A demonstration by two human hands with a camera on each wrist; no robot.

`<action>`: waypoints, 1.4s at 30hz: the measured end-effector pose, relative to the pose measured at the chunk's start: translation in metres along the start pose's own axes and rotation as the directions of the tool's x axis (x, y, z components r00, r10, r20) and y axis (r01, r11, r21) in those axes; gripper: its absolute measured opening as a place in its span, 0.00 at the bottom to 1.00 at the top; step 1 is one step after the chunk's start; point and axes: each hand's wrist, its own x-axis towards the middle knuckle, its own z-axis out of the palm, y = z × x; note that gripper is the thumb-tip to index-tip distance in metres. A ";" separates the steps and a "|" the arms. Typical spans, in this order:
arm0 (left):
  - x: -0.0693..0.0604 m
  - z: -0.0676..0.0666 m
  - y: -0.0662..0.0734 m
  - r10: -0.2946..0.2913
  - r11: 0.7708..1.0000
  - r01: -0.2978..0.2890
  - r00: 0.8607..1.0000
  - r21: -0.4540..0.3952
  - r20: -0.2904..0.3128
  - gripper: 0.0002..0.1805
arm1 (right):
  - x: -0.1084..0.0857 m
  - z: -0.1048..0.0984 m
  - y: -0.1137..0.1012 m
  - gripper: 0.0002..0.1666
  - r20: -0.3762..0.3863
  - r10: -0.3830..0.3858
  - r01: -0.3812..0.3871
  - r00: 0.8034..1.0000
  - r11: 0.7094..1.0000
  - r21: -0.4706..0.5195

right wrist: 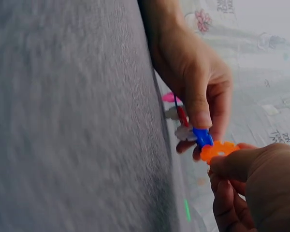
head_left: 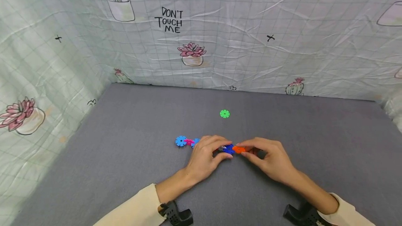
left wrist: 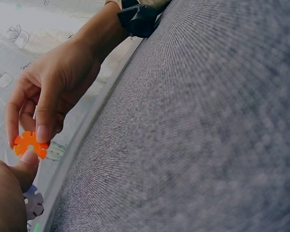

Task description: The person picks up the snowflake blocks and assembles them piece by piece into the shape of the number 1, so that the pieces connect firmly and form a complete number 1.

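My left hand pinches a dark blue notched disc between thumb and fingers. That disc ends a chain of interlocking discs, partly covered by the hand. Out to its left show a light blue disc and a pink disc; the right wrist view also shows a red disc and a whitish disc. Between the thumb and fingertips of my right hand is an orange notched disc. Its edge meets the dark blue disc; how deep the slots engage I cannot tell.
A single green notched disc lies farther back on the grey tabletop. Behind and to the left hangs a printed white cloth. Black wrist devices sit on both forearms.
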 end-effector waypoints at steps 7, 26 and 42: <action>-0.001 -0.001 0.000 -0.013 1.000 0.013 1.000 0.001 -0.009 0.17 | -0.002 0.008 -0.001 0.21 -0.052 0.024 -0.021 0.998 0.999 0.049; -0.003 0.002 -0.001 0.004 1.000 -0.005 0.999 -0.010 -0.045 0.18 | -0.003 0.013 0.002 0.21 -0.078 0.082 -0.074 0.994 0.992 0.107; -0.002 0.003 -0.003 0.131 0.988 -0.129 0.991 0.080 -0.021 0.17 | -0.004 0.014 0.004 0.25 -0.101 0.113 -0.118 0.988 0.992 -0.051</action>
